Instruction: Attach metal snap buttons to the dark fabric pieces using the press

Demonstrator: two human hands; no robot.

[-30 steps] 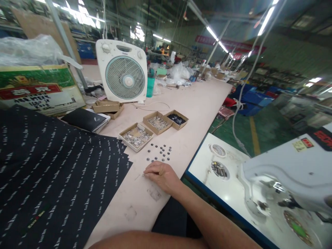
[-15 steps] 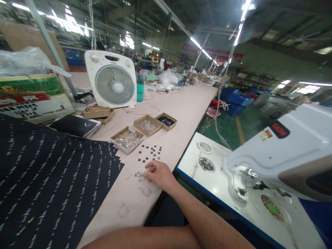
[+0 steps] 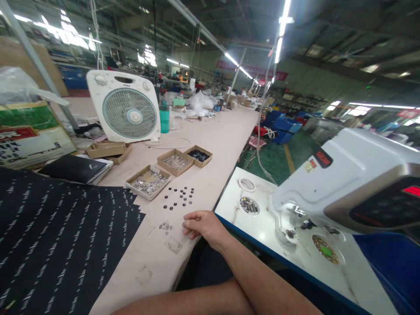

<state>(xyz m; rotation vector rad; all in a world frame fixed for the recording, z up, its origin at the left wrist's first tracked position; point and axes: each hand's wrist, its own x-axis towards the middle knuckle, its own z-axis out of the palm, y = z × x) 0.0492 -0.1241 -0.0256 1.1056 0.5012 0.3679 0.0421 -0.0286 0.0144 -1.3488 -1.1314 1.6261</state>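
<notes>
My right hand (image 3: 201, 226) hovers over the near edge of the table, its fingertips curled together; whatever they hold, if anything, is hidden. Just left of these fingers lies a small pile of silver metal fasteners (image 3: 166, 227), apart from the hand. Beyond the fingertips, several round dark snap caps (image 3: 181, 196) are spread out on the tabletop. My left forearm crosses the bottom of the view and passes behind the right arm, which hides the left hand.
Shallow boxes of silver parts (image 3: 147, 195) and a box of black pieces (image 3: 198, 156) stand behind the caps. Dark printed fabric (image 3: 65, 236) covers the left side. A box fan (image 3: 126, 109) stands farther back. To the right is a white pressing machine (image 3: 348, 175) on its own table.
The camera view has turned right, bringing more of the machine into sight. My right hand has drawn back from the silver fasteners, uncovering their pile.
</notes>
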